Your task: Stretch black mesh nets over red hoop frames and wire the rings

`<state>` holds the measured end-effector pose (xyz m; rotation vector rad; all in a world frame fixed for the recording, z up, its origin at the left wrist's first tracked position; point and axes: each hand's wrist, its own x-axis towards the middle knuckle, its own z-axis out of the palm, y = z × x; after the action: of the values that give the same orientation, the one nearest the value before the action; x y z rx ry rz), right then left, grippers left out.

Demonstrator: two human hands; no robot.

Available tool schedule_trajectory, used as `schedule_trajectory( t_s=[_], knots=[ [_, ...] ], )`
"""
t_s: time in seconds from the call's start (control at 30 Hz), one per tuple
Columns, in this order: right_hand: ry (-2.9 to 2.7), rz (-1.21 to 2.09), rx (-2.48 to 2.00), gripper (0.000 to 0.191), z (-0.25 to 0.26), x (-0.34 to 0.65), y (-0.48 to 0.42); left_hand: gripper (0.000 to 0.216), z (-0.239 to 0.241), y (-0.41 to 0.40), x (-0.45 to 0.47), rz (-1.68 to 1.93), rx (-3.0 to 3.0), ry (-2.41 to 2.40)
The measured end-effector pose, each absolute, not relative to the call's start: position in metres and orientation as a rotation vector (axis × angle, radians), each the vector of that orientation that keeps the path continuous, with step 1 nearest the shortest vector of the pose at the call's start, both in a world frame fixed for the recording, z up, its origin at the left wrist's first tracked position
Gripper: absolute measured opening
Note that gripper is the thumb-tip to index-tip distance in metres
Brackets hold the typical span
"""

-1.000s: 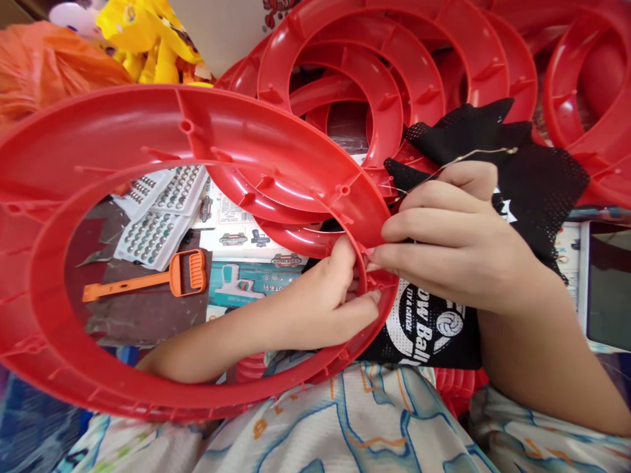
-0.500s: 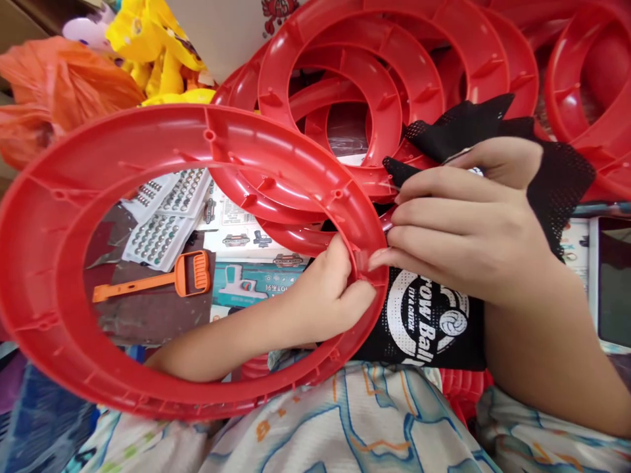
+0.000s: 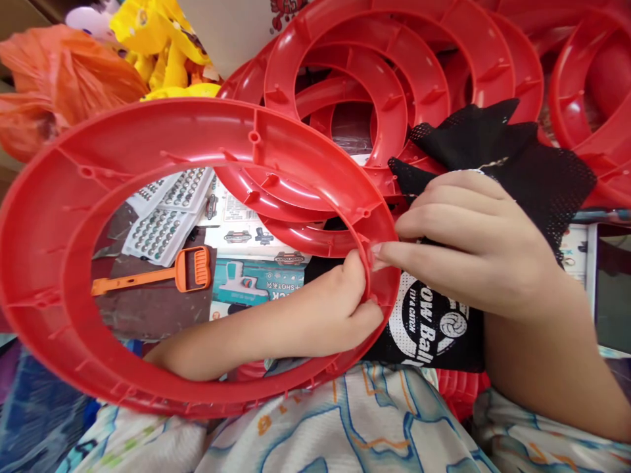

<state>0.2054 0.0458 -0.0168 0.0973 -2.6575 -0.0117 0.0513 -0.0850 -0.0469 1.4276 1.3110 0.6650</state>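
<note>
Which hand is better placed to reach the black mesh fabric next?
Likely the right hand: it's just in front of the black mesh fabric, while the left hand grips the nearest red ring.

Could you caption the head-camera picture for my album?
Left hand gripping a red ring through its opening, right hand at the same side, black printed fabric behind.

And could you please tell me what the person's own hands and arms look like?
The left hand and right hand are gloveless; no jewellery, watch or marking shows. Both forearms are bare. The clothing below is pale with blue and orange lines.
</note>
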Motion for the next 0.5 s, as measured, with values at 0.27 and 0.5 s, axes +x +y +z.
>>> schedule_trajectory(
  t_s=[0.27,0.5],
  knots=[
    [-2.708,-0.002,0.036,0.021,-0.016,0.208,0.050,0.027,-0.050,-0.087,0.053,0.807,1.305,1.134],
    [-2.678,-0.109,0.037,0.021,-0.017,0.207,0.048,0.021,-0.064,-0.092,0.064,1.121,0.996,1.204]
  ],
)
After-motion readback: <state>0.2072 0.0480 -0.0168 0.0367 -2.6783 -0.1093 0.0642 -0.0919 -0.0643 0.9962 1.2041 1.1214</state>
